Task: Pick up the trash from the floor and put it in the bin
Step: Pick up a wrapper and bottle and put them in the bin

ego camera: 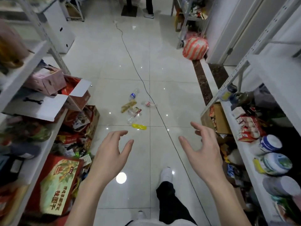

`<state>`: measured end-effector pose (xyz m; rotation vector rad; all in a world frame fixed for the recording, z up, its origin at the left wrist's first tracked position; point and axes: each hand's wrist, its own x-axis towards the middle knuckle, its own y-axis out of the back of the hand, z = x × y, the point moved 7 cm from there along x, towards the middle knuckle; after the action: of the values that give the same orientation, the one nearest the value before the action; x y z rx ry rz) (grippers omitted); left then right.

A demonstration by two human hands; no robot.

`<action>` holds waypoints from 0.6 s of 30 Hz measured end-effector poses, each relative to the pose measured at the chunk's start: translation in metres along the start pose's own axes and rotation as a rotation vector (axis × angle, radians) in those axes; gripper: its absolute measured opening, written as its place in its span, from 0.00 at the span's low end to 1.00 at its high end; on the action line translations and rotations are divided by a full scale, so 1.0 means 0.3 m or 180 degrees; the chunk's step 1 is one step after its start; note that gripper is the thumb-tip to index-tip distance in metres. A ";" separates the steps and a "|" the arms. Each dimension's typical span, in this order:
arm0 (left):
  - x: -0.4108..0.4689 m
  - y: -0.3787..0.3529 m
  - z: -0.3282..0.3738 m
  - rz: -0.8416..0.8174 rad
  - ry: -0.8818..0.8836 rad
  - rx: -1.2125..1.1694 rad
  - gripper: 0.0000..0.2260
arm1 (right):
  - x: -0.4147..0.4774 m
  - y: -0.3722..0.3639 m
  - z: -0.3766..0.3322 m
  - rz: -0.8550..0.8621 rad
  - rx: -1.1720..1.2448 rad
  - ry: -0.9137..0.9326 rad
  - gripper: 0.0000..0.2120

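Glare spots the floor (121, 177); edges blurred, perhaps motion.

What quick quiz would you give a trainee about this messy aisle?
1. True or false: the left hand and right hand hold nothing.
2. The piece of trash nearest the hands is: A yellow, B green, C black.
3. Fill in: a thin black ___ runs along the floor past the trash.
Key: 1 true. 2 A, the yellow wrapper. 3 cable.

Glossy tiled floor (171, 75) between white shelving (267, 74)
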<state>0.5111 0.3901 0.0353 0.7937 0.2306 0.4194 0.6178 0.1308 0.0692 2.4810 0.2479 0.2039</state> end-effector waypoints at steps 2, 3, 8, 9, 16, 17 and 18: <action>0.111 -0.008 0.006 0.0057 0.0054 0.0034 0.19 | 0.123 -0.030 0.010 -0.0056 0.0047 0.0034 0.24; 0.174 -0.018 0.015 0.0075 0.0075 0.0051 0.18 | 0.192 -0.041 0.018 -0.0064 0.0087 0.0054 0.25; 0.522 -0.067 0.134 0.0044 0.0089 0.0094 0.19 | 0.569 -0.053 0.056 -0.0074 0.0202 0.0061 0.24; 0.601 -0.078 0.158 0.0052 0.0106 0.0081 0.19 | 0.661 -0.055 0.060 -0.0087 0.0218 0.0066 0.24; 0.931 -0.078 0.182 0.0136 0.0328 0.0165 0.20 | 1.125 -0.177 0.041 -0.0386 0.0186 0.0234 0.25; 0.968 -0.070 0.152 0.0155 0.0407 0.0189 0.20 | 1.181 -0.210 0.031 -0.0444 0.0200 0.0249 0.25; 1.004 -0.061 0.118 0.0178 0.0487 0.0226 0.20 | 1.232 -0.246 0.023 -0.0501 0.0194 0.0266 0.24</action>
<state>0.7978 0.4906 0.0328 0.8401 0.3682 0.5279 0.9683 0.2680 0.0510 2.5017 0.4891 0.2371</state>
